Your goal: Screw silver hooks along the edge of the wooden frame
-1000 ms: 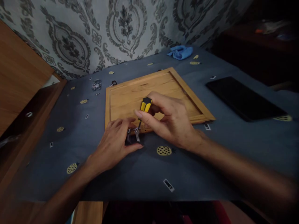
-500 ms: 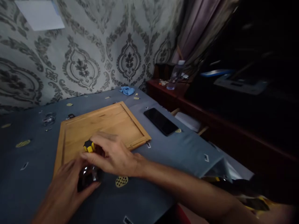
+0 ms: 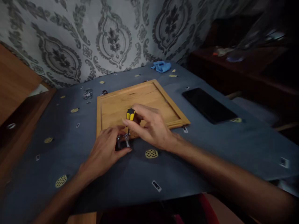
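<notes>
A wooden cabinet door panel (image 3: 130, 98) with a raised frame lies on the cloth-covered table. At its near edge, my left hand (image 3: 105, 151) is closed around a shiny metal cabinet hinge (image 3: 126, 142), thumb in front and fingers behind. My right hand (image 3: 153, 126) grips a screwdriver (image 3: 130, 115) by its yellow and black handle. The screwdriver stands nearly upright, its thin shaft reaching down to the hinge. Exactly where the tip sits is too small to make out.
A second metal hinge (image 3: 88, 94) and a small screw (image 3: 88, 102) lie beyond the panel's left corner. On the right rests a black phone (image 3: 210, 105). A crumpled blue glove or cloth (image 3: 161, 66) lies near the wall. Dark red furniture (image 3: 210, 68) borders the table.
The view has turned left, so the table scene sits further right. Both hands keep their hold; the screwdriver shaft and the hinge now show more clearly between them.
</notes>
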Motion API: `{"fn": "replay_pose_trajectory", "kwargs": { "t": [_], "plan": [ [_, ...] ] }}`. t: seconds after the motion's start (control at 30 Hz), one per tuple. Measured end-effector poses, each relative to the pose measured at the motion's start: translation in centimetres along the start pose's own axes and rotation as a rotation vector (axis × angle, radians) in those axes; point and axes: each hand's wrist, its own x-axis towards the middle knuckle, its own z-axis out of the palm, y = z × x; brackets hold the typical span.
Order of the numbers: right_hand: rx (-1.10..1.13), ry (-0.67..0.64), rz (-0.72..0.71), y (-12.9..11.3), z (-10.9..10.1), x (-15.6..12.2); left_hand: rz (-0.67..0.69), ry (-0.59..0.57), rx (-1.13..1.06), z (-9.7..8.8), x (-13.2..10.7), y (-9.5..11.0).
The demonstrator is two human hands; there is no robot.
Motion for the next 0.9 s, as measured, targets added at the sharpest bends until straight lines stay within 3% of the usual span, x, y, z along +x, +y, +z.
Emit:
{"fn": "replay_pose_trajectory", "kwargs": {
  "t": [0.3,0.73,0.9],
  "plan": [
    [-0.089,0.003,-0.022,-0.1,-0.1,-0.1,-0.047,-0.013,-0.143,-1.5,0.2,0.0],
    [-0.078,-0.002,-0.030,-0.2,-0.2,-0.1,0.003,-0.012,-0.007,-0.2,0.3,0.3],
    [-0.014,-0.044,-0.016,-0.7,0.0,-0.3,0.064,0.060,-0.015,0.4,-0.7,-1.1]
  ]
}}
